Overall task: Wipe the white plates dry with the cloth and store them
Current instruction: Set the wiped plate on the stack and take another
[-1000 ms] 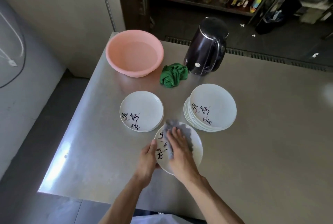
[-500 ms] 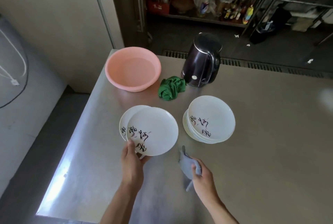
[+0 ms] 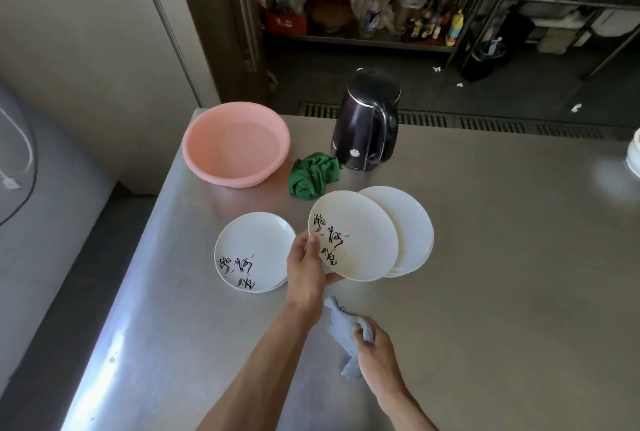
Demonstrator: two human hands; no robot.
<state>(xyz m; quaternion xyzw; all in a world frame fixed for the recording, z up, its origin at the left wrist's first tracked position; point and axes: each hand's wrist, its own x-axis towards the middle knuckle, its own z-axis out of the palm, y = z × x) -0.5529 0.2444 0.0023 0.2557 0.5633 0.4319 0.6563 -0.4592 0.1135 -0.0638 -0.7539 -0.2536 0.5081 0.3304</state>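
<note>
The cloth (image 3: 337,321), blue-grey, is bunched in the curled fingers of the right hand (image 3: 377,354) nearest me, then I see the left hand (image 3: 306,271) pinching the rim of a white plate (image 3: 363,240), tilted over the stack (image 3: 415,229) and hiding much of it.

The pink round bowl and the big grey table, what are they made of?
The pink round bowl looks like matte plastic: thin, evenly coloured wall, soft sheen. The grey table looks like brushed stainless steel: blurry glare along its left edge. These are guesses from looks alone.
</note>
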